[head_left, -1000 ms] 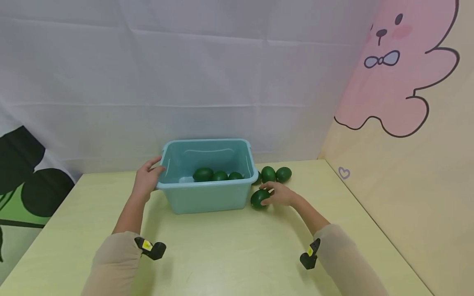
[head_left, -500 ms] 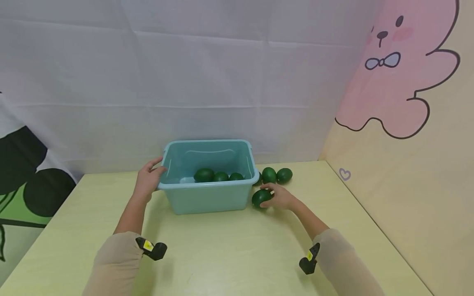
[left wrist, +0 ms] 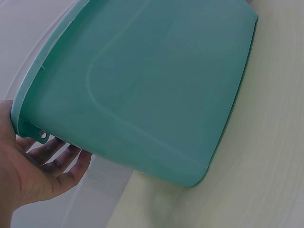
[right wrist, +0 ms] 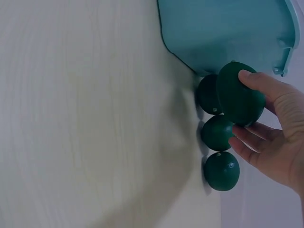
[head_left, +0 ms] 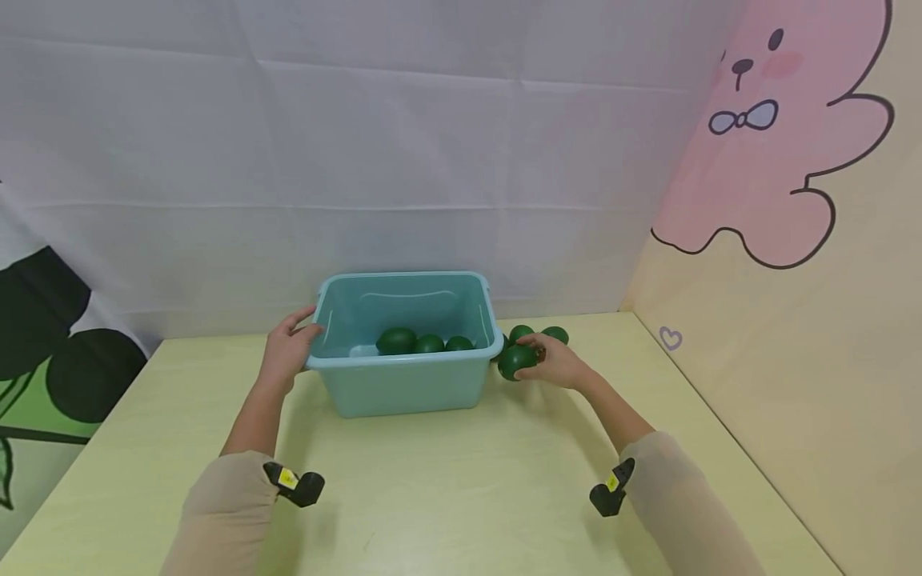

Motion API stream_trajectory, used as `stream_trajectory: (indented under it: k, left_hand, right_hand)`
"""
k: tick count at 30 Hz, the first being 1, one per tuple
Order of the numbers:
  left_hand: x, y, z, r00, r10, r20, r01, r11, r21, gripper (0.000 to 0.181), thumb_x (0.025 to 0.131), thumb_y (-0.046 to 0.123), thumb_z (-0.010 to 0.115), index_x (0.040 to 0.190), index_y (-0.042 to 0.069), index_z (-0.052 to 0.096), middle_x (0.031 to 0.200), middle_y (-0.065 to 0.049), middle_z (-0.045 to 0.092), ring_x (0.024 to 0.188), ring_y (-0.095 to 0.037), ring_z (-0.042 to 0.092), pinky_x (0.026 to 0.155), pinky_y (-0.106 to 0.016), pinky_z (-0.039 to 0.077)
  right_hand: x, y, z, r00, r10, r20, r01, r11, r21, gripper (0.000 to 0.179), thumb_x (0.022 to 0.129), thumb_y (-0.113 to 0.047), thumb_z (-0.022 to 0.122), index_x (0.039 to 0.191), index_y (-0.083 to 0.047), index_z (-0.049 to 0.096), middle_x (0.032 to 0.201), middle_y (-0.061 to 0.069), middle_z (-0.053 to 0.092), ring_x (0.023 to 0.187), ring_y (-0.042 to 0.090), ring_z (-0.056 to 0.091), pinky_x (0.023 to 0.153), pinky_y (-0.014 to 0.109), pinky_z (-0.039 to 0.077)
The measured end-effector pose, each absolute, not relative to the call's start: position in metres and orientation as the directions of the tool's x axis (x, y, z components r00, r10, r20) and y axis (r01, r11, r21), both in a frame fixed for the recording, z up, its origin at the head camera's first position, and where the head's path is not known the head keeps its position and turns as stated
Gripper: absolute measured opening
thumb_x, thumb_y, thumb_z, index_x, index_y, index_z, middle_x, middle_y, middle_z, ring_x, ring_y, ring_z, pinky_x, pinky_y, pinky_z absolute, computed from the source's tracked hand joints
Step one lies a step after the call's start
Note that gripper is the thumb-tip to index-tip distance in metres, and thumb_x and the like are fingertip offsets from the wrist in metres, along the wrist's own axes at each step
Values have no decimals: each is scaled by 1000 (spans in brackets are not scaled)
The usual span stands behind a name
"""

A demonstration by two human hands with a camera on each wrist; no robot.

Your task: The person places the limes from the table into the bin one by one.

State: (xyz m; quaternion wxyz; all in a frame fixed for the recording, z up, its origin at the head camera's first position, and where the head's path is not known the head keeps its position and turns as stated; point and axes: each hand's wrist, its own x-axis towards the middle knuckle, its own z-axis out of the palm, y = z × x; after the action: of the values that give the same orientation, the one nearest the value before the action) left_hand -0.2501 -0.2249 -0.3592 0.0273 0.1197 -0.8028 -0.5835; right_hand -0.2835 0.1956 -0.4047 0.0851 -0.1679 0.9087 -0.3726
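A light teal, rectangular plastic bin (head_left: 403, 387) stands on the pale yellow table (head_left: 432, 496); three dark green oval fruits (head_left: 396, 342) lie inside, their lower parts hidden by its front wall. The left hand (head_left: 286, 350) grips the bin's left rim, its fingers somewhat spread under the lip in the left wrist view. Just outside the right end, the right hand (head_left: 556, 362) pinches a smooth, dark green oval fruit (head_left: 516, 362) between thumb and fingers. The right wrist view shows a row of three loose green fruits (right wrist: 222, 171) beside the bin, partly covered in the head view. The bin's right wall separates the held fruit from those inside. A white cloth (head_left: 389, 144) hangs behind.
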Motion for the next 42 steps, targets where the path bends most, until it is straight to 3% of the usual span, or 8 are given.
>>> stream_trajectory:
  k: [12,19,31,42]
  left_hand:
    - [-251,-225,-360,-969,-229,-97,-165,303,939,56,95,26,44,148,19,28,148,-18,36,123,-37,45,67,-23,48]
    - [-251,-225,-361,-969,-226,-102,-169,301,939,57,95,27,44,148,19,28,148,-18,35,124,-37,45,66,-23,49]
    - [-252,-225,-360,-968,-232,-100,-169,305,937,56,95,27,44,148,19,28,148,-19,34,125,-37,44,70,-26,50]
    - [-251,-224,-358,-966,-234,-111,-179,293,939,56,95,26,44,148,18,28,148,-19,35,125,-37,44,70,-26,51]
  right_hand:
    - [-290,210,-377,-941,-337,14,-236,627,-742,65,79,-21,74,135,-6,44,130,22,49,109,35,56,85,39,51]
    - [-295,214,-355,-943,-334,13,-223,600,-768,66,81,-21,72,138,-7,41,132,19,46,110,35,56,83,38,52]
    - [-305,201,-309,-948,-309,81,-265,618,-740,66,81,-26,72,138,-11,42,136,16,46,112,34,53,90,43,47]
    - [-309,184,-293,-945,-314,91,-274,611,-743,67,80,-28,74,138,-13,43,136,13,47,113,32,53,90,43,48]
